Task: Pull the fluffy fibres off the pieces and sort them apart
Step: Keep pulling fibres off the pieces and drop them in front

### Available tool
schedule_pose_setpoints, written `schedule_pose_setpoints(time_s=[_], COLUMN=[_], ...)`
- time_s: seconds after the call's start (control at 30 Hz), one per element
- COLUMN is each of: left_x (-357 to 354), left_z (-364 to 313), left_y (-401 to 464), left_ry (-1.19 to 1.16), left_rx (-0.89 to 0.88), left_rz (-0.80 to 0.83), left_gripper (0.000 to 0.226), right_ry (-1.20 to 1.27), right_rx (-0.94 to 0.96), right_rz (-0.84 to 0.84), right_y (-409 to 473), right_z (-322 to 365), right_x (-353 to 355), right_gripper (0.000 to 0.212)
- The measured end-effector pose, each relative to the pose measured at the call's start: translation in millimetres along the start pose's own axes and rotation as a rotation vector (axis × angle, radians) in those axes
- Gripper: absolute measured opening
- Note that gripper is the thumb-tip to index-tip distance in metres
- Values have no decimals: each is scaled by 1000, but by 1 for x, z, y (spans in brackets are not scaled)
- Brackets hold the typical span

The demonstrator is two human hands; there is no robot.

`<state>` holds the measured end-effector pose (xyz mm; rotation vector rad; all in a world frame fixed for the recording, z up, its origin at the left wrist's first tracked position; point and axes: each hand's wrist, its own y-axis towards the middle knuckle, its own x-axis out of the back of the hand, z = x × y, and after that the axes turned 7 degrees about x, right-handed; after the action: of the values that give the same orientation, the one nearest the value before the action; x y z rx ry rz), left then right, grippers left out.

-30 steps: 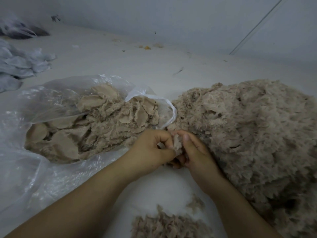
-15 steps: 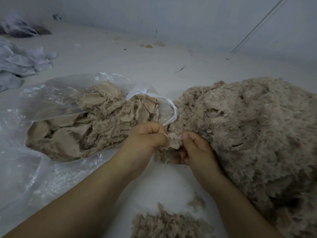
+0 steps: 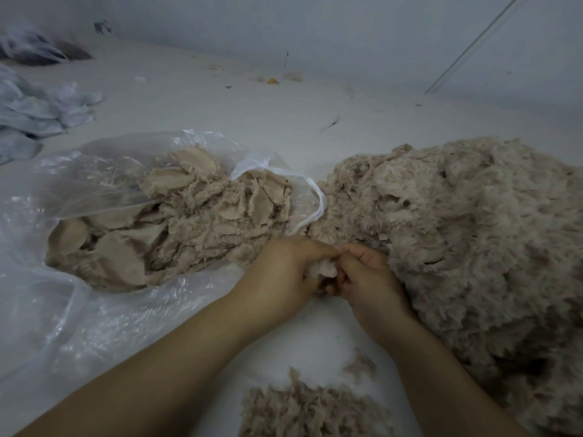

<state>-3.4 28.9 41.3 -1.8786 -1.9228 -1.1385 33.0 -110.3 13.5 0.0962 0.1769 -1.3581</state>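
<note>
Both hands have drawn closer together since half a second ago, and the tuft that stood up between the thumbs now sits lower, tucked in between the 2 palms. From the head camera, the left hand [image 3: 285, 269] has its fingers curled inward, thumb laid along the top, gripping a small beige fluffy piece [image 3: 325, 271]; the right hand [image 3: 366, 279] meets it knuckle to knuckle, its fingers bent and pinching the same piece from the other side. How the fingertips lie beneath the piece cannot be told. Touching the right hand's far side is a big heap of fluffy beige pieces [image 3: 473, 241], which fills the right of the view. Left of the hands lies a clear plastic bag [image 3: 104, 171] with its mouth open toward them, holding flatter beige pieces [image 3: 176, 228] with smooth backing showing; the left hand's knuckles are just beside this pile. Near the bottom edge, between the 2 forearms, a small pile of loose fibres [image 3: 303, 411] rests on the pale surface [image 3: 239, 102], with 1 stray wisp [image 3: 359, 365] just beyond it. At far left sits a bundle of grey-white cloth [image 3: 38, 111], well apart from the work, and small bits of debris dot the surface near the back wall.
</note>
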Motion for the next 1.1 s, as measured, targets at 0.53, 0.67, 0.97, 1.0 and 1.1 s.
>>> schedule_pose_setpoints(time_s=[0.53,0.67,0.97,1.0,1.1], left_x=[13,7,4,4,2], left_z=[-14,-14,-14,-13,-11], left_y=[-1,-3,-6,-7,-10], left_ry=[-379,-452,-511,-514,-487], left_rx=[112,156,144,144,139], left_rz=[-137,-66,-249,-270,-305], left_gripper=[7,8,7,8,7], right_ry=[-7,2,-39,-42,-68], right_rx=[54,157,18,11,14], right_rz=[-8,212,77,66,54], right_y=[-4,-8,-6,-6,-6], right_z=[5,0,6,7,7], right_x=[-3,3,-1,-1,-2], right_gripper=[25,45,16,17,18])
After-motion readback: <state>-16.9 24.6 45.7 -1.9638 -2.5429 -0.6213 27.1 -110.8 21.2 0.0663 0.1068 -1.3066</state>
